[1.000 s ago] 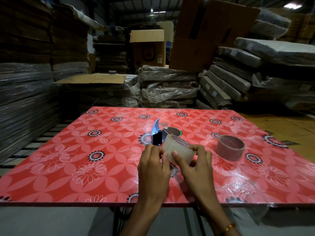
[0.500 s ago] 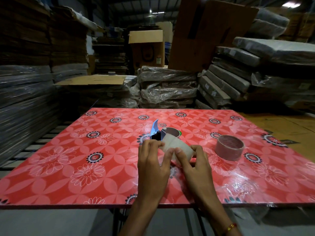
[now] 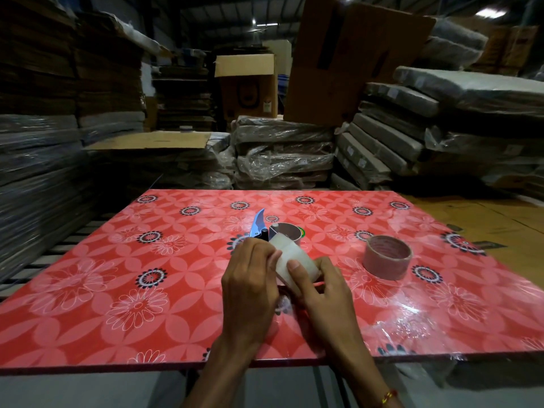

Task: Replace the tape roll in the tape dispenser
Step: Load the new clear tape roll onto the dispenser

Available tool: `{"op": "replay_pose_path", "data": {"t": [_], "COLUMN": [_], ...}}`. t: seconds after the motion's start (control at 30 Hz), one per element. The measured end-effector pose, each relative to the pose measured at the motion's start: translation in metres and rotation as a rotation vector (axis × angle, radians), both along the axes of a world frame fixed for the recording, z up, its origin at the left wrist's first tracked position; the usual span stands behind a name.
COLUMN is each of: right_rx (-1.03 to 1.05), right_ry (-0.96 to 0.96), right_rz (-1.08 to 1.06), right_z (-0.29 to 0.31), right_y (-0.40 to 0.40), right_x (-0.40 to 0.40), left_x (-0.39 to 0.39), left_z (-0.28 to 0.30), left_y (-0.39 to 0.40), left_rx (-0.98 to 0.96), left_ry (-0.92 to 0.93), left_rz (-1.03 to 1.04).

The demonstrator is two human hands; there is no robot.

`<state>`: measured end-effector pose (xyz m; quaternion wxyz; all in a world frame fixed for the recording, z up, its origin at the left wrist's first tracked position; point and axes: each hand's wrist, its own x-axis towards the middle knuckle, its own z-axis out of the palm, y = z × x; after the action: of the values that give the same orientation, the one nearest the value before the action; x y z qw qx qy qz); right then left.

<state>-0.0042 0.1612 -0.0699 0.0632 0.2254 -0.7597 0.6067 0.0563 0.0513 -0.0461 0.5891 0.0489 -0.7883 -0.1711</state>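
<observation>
A whitish clear tape roll (image 3: 294, 259) is held on edge just above the red flowered table (image 3: 117, 284), near its middle. My left hand (image 3: 250, 287) grips the roll from the left, thumb on its outer face. My right hand (image 3: 326, 287) holds it from the right, thumb pressed on the same face. Just behind the roll lies the tape dispenser (image 3: 272, 229), with a blue blade end, a black body and a brown core on its spool. A second, brownish tape roll (image 3: 387, 257) lies flat to the right.
Plastic-wrapped bundles (image 3: 282, 151) and stacked cardboard (image 3: 38, 83) stand behind and left of the table. Flat cardboard sheets (image 3: 485, 219) lie to the right. The table's near edge runs just below my wrists.
The roll has turned in my hands and moved slightly away from me toward the dispenser. Both thumbs have shifted over its outer face.
</observation>
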Motion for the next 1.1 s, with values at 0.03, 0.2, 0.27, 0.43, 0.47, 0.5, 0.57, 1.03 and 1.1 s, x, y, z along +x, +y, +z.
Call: {"op": "replay_pose_path", "data": {"t": [0.03,0.2,0.27,0.43,0.47,0.5,0.57,1.03,1.1], "right_rx": [0.000,0.013,0.008,0.014,0.028,0.037,0.034,0.019,0.017], "right_ry": [-0.001,-0.007,-0.014,-0.017,-0.008,-0.003,-0.008,0.017,0.017], "right_rz": [0.002,0.000,-0.003,-0.008,-0.008,-0.007,-0.003,0.052,0.051], "right_z": [0.000,0.003,0.003,0.001,0.002,0.003,0.004,0.006,0.006], "right_y": [0.000,0.001,0.001,0.000,0.000,0.001,0.002,0.000,0.001], "right_x": [0.000,0.003,0.002,0.002,0.002,0.003,0.004,0.008,0.007], "left_x": [0.000,0.000,-0.002,-0.004,-0.004,-0.004,-0.005,0.002,0.001], "left_z": [-0.001,-0.002,-0.002,0.000,0.000,0.000,0.001,-0.004,-0.006], "left_y": [-0.002,-0.006,-0.004,-0.003,-0.002,-0.002,-0.001,-0.013,-0.015], "left_rx": [0.049,0.163,0.147,0.082,0.058,0.039,0.018,0.469,0.519], "left_ry": [0.013,0.017,-0.006,-0.015,-0.015,-0.017,-0.021,0.048,0.012], "left_rz": [-0.021,-0.096,-0.122,-0.118,-0.112,-0.102,-0.075,-0.184,-0.195]}}
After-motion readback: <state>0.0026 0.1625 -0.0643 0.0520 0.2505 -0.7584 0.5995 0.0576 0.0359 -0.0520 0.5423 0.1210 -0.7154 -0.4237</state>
